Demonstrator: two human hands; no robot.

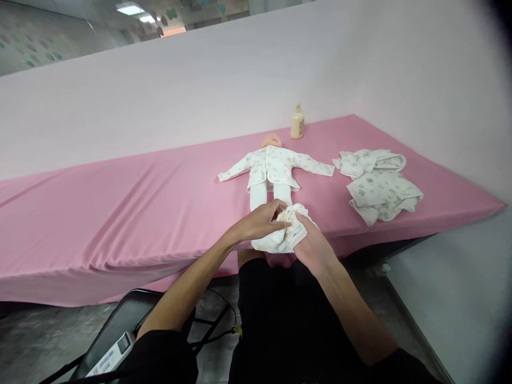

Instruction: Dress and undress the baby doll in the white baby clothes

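Note:
A bunched white baby garment (276, 242) with small yellow prints is held at the table's front edge; its exact kind is hard to make out. My right hand (314, 244) grips its right side, thumb on top. From the left, my left hand (262, 220) pinches the gathered cloth between thumb and curled fingers. Just beyond lies a baby doll (272, 140) on its back, its head farthest from me. It wears a white printed jacket (278, 162) with both sleeves spread out, and white covers its legs (258, 196). The garment and my hands hide the feet.
A pink cloth (140, 197) covers the long table. A cream pump bottle (297, 124) stands by the wall behind the doll. Folded printed baby clothes (382, 192) lie on the right. Below left is a black chair (120, 325) bearing a white device (112, 356).

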